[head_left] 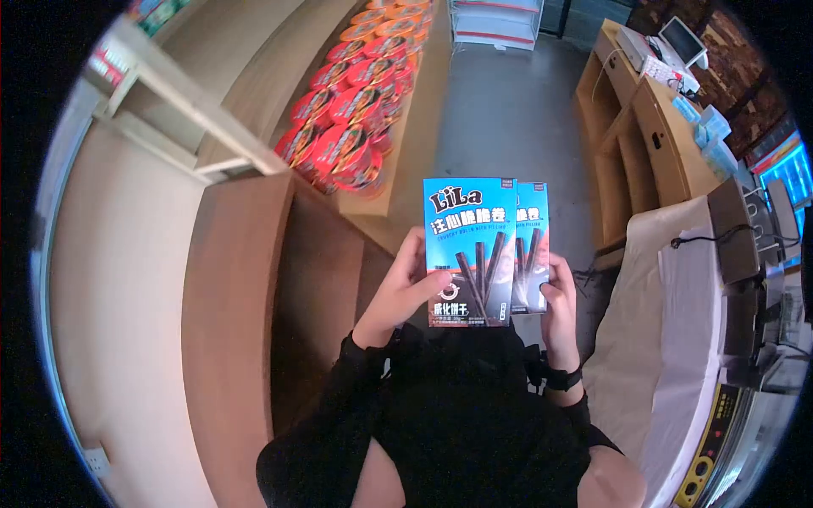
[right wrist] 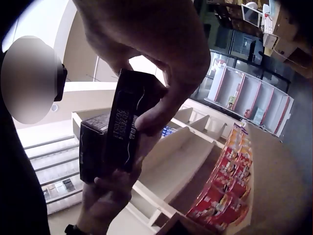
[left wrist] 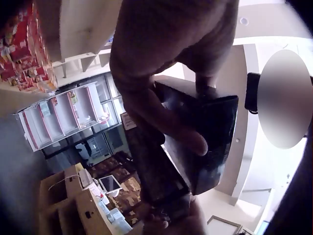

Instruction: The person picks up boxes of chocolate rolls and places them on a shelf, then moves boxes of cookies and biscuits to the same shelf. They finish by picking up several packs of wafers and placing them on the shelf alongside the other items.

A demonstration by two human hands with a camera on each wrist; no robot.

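Two blue-and-dark boxes of crunchy filled rolls are held up in front of the torso, side by side. The left box [head_left: 467, 241] overlaps part of the right box [head_left: 533, 254] in the head view. My left hand [head_left: 398, 289] grips the left box at its left side, thumb across the lower front. At the right edge of the other box, my right hand [head_left: 561, 306] holds it with curled fingers. Dark narrow faces of the boxes show in both wrist views. In the right wrist view, a printed date marks the end of the right box [right wrist: 124, 117].
Red and orange instant noodle tubs [head_left: 347, 144] fill a wooden shelf ahead on the left. A wooden counter [head_left: 669, 127] with a screen stands on the right. White shelving [head_left: 495, 24] is at the far end of the floor. A cloth-covered surface [head_left: 644, 313] lies at the right.
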